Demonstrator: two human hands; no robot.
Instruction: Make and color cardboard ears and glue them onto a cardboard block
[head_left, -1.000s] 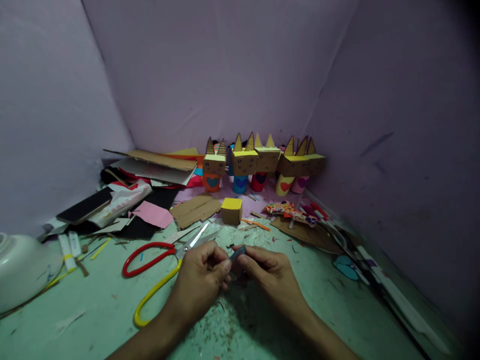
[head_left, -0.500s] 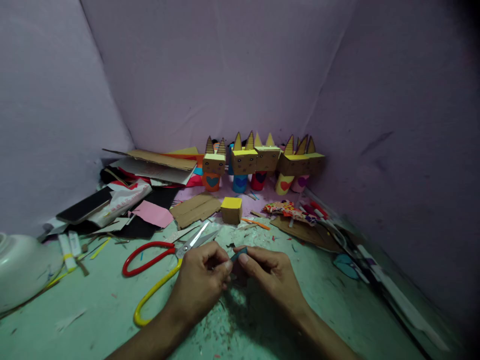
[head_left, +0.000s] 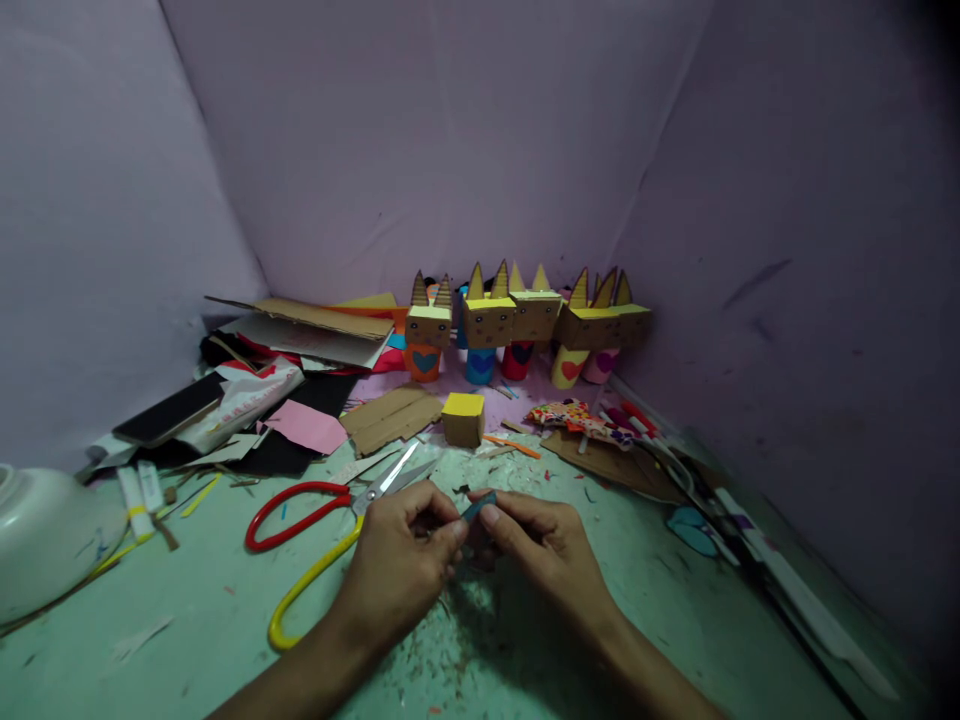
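Note:
Between my two hands is a small dark blue-green piece of paper [head_left: 480, 506], pinched from both sides. My left hand [head_left: 411, 545] grips its left end between thumb and fingertips. At the other end, my right hand [head_left: 536, 540] has its thumb pressed on the piece, fingers curled behind. My fingers hide part of the piece. Just left of my left hand lie open scissors [head_left: 330, 530] with one red and one yellow handle. Beyond my hands sits a small cardboard box [head_left: 463, 421] with a yellow top.
Several cardboard animal figures with pointed ears [head_left: 489, 322] stand at the back. Cardboard and paper sheets [head_left: 315, 325] are piled back left. A white rounded container [head_left: 52, 540] is at the left edge; a white-bladed cutter or ruler [head_left: 810, 600] lies right.
My hands stay in nearly the same place, still pinching the blue-green piece. Its angle and my right fingers have shifted slightly.

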